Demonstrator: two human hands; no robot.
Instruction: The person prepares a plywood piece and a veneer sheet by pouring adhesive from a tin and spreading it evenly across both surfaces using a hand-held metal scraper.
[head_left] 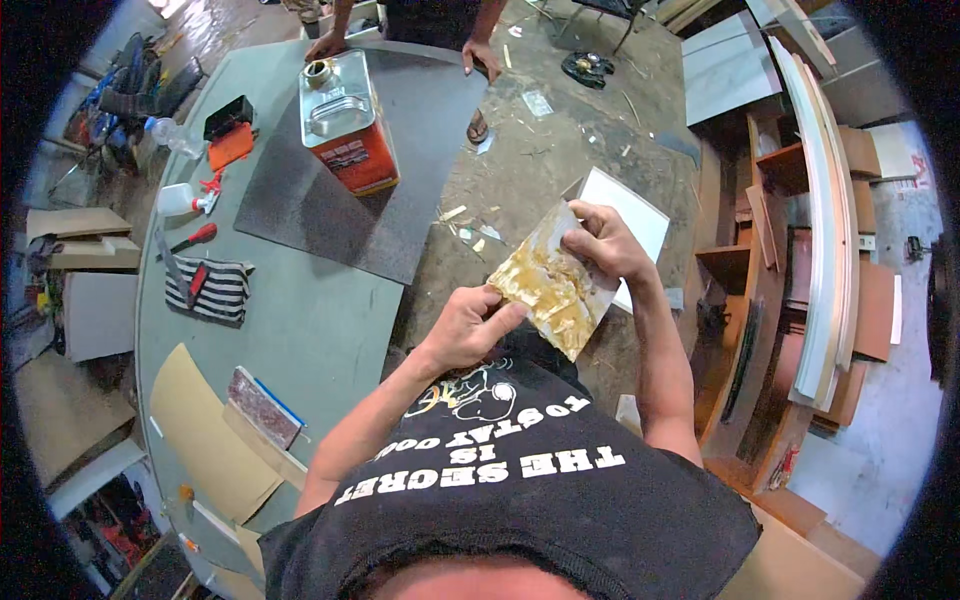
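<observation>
**Glue-smeared piece held in both hands**

L hand [468, 325] pinches the low corner of the yellow-smeared square piece [548, 283], held in air above floor, w/ R hand [603, 243] clamped on top edge. Better keep fingers on the edges only, grip steady, piece flat.

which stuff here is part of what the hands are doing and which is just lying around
In hand:
left hand
right hand
glue-smeared scraper card

Lying about:
metal can
striped cloth
red-handled tool
white panel
</observation>
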